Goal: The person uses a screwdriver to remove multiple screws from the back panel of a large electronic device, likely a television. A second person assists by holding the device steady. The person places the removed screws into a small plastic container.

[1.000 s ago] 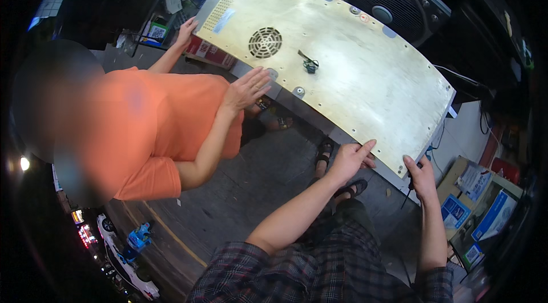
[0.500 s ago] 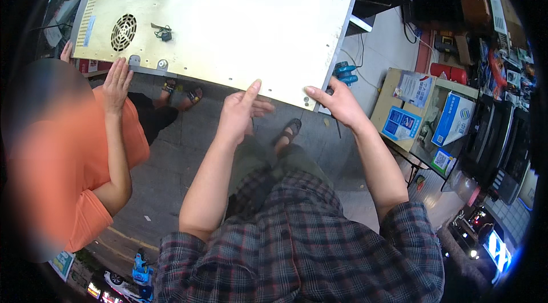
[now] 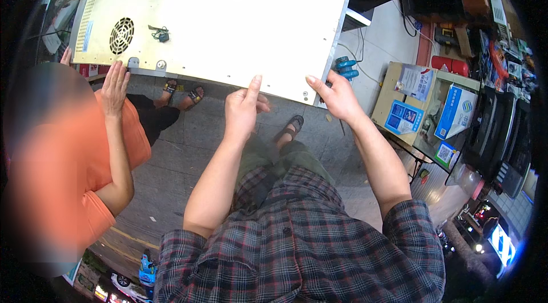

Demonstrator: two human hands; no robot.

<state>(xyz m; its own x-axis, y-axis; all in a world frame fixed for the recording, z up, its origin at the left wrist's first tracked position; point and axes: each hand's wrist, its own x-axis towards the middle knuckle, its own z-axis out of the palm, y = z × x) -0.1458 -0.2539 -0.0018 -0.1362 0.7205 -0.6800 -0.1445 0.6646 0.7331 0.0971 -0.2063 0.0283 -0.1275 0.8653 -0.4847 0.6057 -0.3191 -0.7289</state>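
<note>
A large pale cream metal panel [image 3: 228, 23] with screws along its edges fills the upper middle of the view. It has a round vent grille [image 3: 121, 35] and a short dark cord [image 3: 161, 34] on its left part. My left hand [image 3: 244, 106] grips the near edge, thumb on top and fingers curled below. At the near right corner my right hand [image 3: 338, 95] is closed round the edge, its thumb on the upper face. What bears the panel underneath is hidden.
A person in an orange top [image 3: 108, 149] stands at the left, one hand [image 3: 115, 89] flat against the panel's near edge. To the right are a teal tool [image 3: 346, 67], a glass-topped table [image 3: 425, 142] with a blue-and-white box [image 3: 455, 111], and a cardboard piece [image 3: 391, 97]. Grey paving lies below.
The panel's right end has shifted slightly left and up in the view, and my right hand with it. Both my hands keep their hold. The other person's hand stays on the edge.
</note>
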